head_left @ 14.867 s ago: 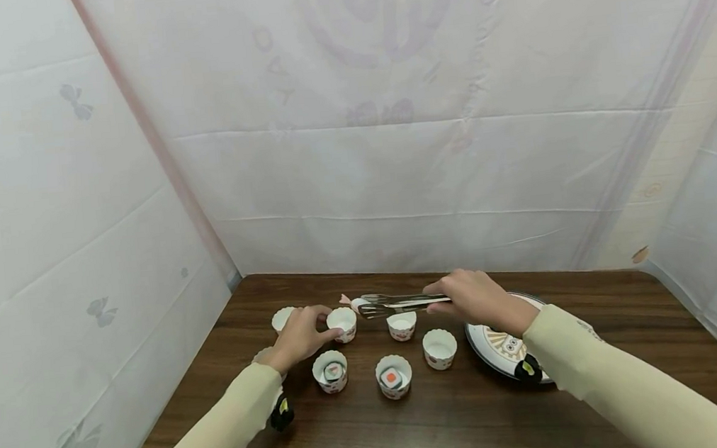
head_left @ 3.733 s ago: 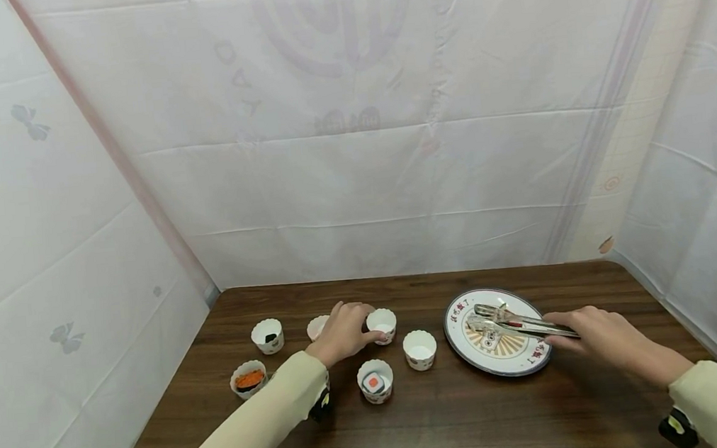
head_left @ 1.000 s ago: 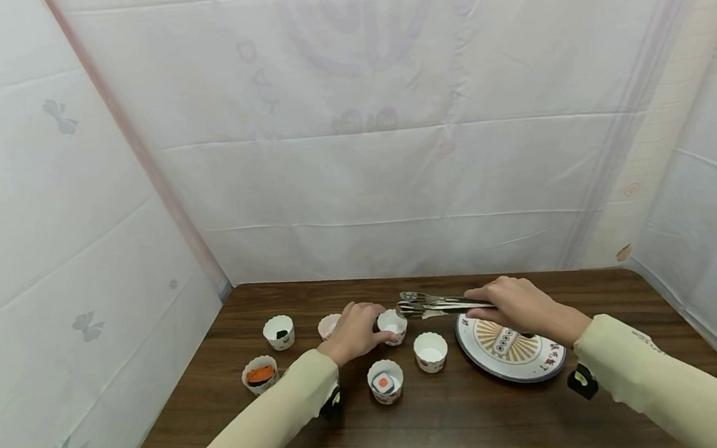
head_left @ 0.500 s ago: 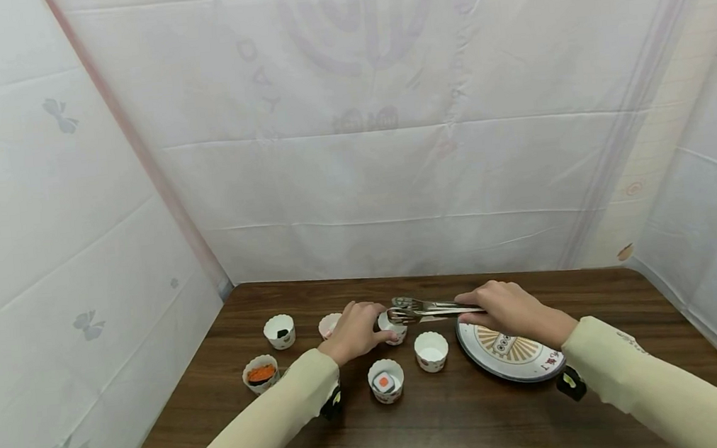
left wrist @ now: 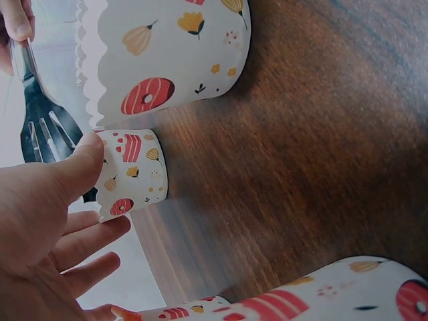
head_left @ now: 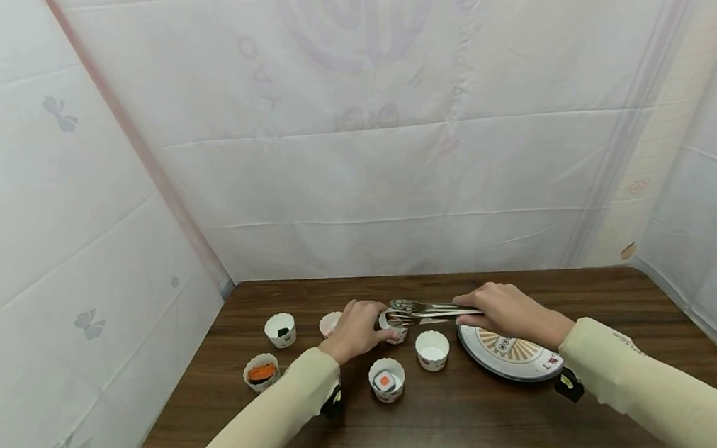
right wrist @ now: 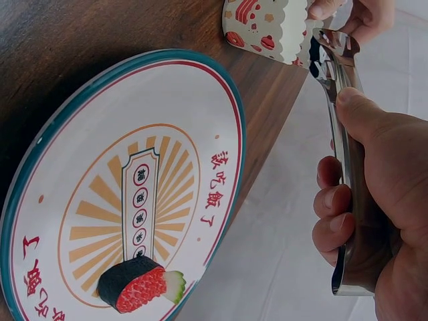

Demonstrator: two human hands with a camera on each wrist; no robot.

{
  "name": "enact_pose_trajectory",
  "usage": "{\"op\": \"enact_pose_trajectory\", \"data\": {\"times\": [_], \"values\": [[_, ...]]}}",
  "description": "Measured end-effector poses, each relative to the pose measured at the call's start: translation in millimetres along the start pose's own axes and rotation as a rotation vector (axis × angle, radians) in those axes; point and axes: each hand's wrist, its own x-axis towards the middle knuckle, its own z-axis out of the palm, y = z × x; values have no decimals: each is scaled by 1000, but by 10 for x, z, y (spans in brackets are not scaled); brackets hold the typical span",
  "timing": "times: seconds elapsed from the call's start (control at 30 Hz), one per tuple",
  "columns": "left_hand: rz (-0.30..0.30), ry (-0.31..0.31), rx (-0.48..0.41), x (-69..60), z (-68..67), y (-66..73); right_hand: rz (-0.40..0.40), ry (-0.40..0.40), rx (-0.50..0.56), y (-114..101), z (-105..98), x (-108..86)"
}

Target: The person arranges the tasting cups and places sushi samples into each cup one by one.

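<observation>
My left hand (head_left: 356, 332) steadies a white patterned paper cup (left wrist: 131, 167), its thumb and index finger pinching the rim. In my right hand (head_left: 508, 312) are metal serving tongs (head_left: 430, 310), gripped along the handles. Their tips are over the mouth of that same cup. Something dark shows between the tips in the right wrist view, too hidden to name. The plate (head_left: 506, 371) lies under and beyond my right forearm. On it, in the right wrist view, sits a toy-like sushi piece (right wrist: 134, 286) with a black wrap, red roe and a cucumber end.
Nearest the tongs is an empty-looking cup (head_left: 432, 351). A cup (head_left: 387, 385) holds a white roll with an orange centre. Farther left stand a cup (head_left: 262, 382) with an orange-topped piece, a cup (head_left: 281, 337) with something black, and a partly hidden cup (head_left: 327, 320).
From the plate, where they were 3.7 s ago, the tongs moved left, then lowered onto the cup. Earliest, they carried a pink-tailed piece while my left hand held a cup farther left.
</observation>
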Motion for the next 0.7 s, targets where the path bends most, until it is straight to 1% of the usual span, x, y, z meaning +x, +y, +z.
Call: {"op": "enact_pose_trajectory", "data": {"times": [0.7], "values": [[-4, -8, -13, -13, -10, -6, 36, -19, -22, -19, 10, 1]]}}
